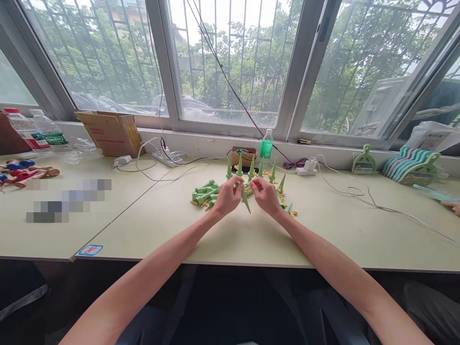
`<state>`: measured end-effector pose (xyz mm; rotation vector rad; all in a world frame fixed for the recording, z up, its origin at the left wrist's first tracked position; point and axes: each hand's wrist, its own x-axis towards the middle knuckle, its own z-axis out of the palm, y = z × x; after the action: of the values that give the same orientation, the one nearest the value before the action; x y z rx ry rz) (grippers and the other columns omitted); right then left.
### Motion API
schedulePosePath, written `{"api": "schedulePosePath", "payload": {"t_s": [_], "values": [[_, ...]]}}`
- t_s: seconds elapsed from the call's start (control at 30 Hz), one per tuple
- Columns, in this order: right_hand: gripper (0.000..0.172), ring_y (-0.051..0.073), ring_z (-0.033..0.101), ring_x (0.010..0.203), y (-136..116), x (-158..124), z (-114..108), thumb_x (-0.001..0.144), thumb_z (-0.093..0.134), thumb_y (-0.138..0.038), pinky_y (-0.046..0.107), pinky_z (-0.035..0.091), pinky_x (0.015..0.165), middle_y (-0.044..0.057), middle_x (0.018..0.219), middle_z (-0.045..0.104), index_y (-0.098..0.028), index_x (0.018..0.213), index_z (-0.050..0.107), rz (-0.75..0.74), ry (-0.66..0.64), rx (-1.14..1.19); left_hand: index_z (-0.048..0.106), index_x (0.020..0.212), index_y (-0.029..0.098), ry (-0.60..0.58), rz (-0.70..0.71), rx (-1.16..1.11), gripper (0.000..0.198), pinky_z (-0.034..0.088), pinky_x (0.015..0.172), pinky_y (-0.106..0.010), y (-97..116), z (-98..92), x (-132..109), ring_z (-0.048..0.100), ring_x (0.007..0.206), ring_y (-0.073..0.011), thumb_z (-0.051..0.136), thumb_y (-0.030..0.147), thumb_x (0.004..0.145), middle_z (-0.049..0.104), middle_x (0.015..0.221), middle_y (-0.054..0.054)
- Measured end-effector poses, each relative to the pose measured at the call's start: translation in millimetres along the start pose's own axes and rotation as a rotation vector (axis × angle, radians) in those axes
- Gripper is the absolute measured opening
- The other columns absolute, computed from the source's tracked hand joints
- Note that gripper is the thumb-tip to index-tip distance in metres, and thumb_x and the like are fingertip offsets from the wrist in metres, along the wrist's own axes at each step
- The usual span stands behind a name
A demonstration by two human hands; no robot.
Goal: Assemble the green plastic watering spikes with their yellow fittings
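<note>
My left hand (228, 196) is closed around a tapered green plastic spike (246, 201), whose point hangs down toward me. Close beside it, my right hand (265, 194) pinches at the spike's upper end; what sits between those fingertips is too small to make out. Behind my hands, several green spikes (274, 170) stand point-up in a row, with yellow pieces at their bases. A pile of green tubular pieces (206, 191) lies left of my left hand. More spikes and small yellow parts (293, 213) lie to the right, partly hidden by my right hand.
A green-labelled bottle (266, 144) and a small cardboard box (241, 157) stand behind the spikes. White cables (366, 199) cross the table right. A larger carton (109, 134) stands back left, and dustpan-like green pieces (409, 165) back right. Another person's hand (452, 207) shows far right.
</note>
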<state>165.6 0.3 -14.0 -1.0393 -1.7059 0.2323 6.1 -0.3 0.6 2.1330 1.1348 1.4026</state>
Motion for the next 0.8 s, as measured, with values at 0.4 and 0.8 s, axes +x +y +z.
{"api": "schedulePosePath", "payload": {"t_s": [0.4,0.8], "values": [[0.021,0.013,0.051,0.060,-1.0,0.0,-1.1,0.092,0.047,-0.034,0.025,0.041,0.059,0.001,0.070,0.060,-0.018,0.081,0.058,-0.001,0.052,-0.015,0.058,0.093,0.019,0.051,0.004,-0.007,0.014,0.040,0.052,-0.022,-3.9,1.8,1.4,0.040,0.046,-0.0055,0.051,0.029,0.087,0.058,0.080,0.000],[0.023,0.013,0.051,0.058,-3.3,-0.8,-0.1,0.091,0.048,-0.037,0.024,0.040,0.056,0.001,0.070,0.060,-0.019,0.082,0.058,-0.008,0.018,0.009,0.055,0.095,0.020,-0.002,-0.103,-0.126,0.015,0.040,0.043,-0.021,1.4,-0.1,-0.2,0.048,0.037,-0.0048,0.051,0.031,0.086,0.059,0.086,-0.001]]}}
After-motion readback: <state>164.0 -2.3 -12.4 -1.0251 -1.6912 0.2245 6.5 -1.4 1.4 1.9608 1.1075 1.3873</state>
